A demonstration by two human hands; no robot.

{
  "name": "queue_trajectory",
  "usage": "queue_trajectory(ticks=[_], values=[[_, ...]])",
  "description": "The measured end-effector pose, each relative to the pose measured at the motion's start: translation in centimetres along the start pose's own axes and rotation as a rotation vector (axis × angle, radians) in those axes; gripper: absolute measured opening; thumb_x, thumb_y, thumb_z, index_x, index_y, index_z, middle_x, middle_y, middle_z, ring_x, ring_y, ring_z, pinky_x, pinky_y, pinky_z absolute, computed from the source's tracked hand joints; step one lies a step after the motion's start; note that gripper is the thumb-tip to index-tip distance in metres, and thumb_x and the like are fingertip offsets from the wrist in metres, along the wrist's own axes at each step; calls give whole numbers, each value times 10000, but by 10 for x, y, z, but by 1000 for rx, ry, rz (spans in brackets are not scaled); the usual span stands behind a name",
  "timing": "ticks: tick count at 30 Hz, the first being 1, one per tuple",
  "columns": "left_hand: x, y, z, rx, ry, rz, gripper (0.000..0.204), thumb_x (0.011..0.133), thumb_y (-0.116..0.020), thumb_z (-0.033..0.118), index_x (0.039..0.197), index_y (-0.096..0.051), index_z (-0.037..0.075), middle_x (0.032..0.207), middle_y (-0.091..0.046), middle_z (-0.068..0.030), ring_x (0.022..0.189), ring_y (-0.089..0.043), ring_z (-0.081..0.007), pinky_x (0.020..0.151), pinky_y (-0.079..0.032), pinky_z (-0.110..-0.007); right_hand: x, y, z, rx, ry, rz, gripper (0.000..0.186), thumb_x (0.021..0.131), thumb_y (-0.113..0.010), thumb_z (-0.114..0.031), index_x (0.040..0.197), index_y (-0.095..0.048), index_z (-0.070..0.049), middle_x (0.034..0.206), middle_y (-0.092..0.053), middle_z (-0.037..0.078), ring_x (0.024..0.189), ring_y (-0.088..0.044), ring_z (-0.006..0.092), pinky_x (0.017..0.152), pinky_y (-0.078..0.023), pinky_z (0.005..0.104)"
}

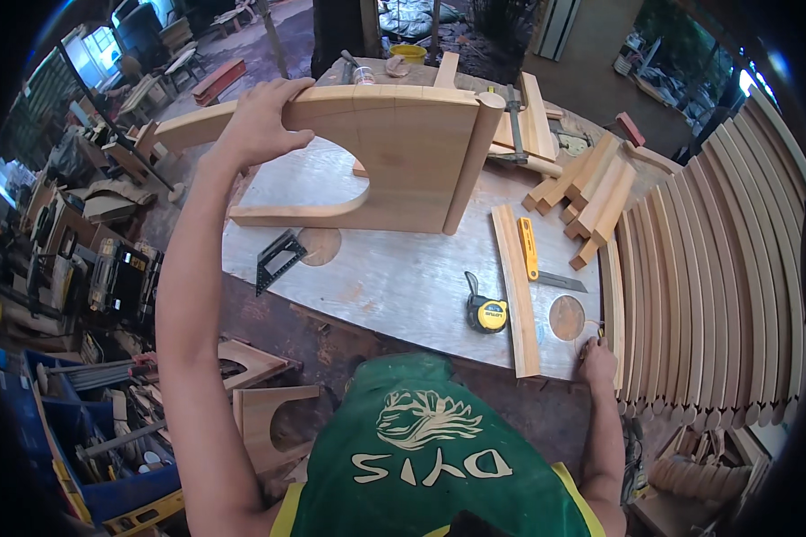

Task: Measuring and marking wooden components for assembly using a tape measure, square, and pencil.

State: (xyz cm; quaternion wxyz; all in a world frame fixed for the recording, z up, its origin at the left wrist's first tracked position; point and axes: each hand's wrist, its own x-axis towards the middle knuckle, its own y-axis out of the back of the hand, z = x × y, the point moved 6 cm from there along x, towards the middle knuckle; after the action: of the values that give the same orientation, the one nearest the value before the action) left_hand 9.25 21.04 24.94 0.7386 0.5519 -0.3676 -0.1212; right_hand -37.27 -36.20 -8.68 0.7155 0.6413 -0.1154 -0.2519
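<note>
A large wooden panel (416, 161) with a curved cut-out and a rounded post along its right end stands on edge on the worktable. My left hand (264, 121) is closed over its top edge, thumb on the near face. At the table's front right corner, my right hand (598, 362) has its fingers curled around something small and thin that I cannot make out. Nearest to it are a round hole (567, 318) in the tabletop and a narrow wooden strip (517, 291). A yellow-handled try square (529, 249) and a tape measure (487, 313) lie beside the strip.
A black speed square (279, 261) lies left of the tape measure. Short wooden blocks (591, 192) are piled at the back right, near a clamp (514, 125). Many long slats (707, 268) stand along the right side. A blue toolbox (107, 488) sits at lower left.
</note>
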Motion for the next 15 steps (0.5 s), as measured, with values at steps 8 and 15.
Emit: queue_trajectory(ticks=[8,15], values=[[6,-1,10,24,15,-19,796,771,-843,278,1503,-579,111,1394,-647,-159,1342,-571,-362,1192,-399,-482,-4,28,13,326,174,-201,491,660,-901,-157,1106,-705,-94,1062,-741,196,870,-755,363,805,-615,446],[10,6,17,-12,51,-91,845,763,-856,280,1532,-561,93,1435,-635,-185,1370,-569,-368,1198,-417,-460,-24,84,1,1006,153,-115,377,756,-806,-32,1125,-729,-16,1029,-738,52,872,-695,134,772,-565,321]])
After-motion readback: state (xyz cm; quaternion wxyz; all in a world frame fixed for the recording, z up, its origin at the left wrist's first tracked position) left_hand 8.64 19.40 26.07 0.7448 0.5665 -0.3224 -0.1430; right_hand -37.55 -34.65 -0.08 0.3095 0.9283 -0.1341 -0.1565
